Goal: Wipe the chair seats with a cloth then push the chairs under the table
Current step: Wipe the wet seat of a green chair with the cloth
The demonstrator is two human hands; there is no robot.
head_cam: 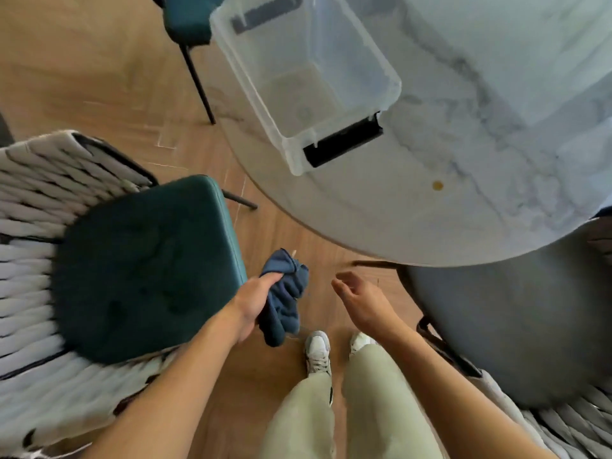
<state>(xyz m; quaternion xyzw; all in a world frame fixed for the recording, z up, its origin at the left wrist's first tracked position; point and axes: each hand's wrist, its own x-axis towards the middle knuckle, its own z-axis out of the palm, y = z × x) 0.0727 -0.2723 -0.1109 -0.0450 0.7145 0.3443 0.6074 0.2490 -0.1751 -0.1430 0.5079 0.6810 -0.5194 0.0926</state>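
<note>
Head view, looking down. At lower centre the left hand [253,301] grips a bunched blue cloth [284,299], its fingers curled round the fabric; the cloth hangs in the air just beside the front edge of the green seat [142,270] at centre left, not touching it. The right hand [361,301] hovers empty to the right, fingers loosely curled and apart. The chair [33,207] stands drawn out from the marble table [463,167] at upper right, which carries a clear bin [308,77]. A second chair [188,18] shows at the top, a third [513,329] at lower right. Judged step: wiping is about to begin. The next move calls for lowering the cloth flat onto the seat and sweeping across it.
</note>
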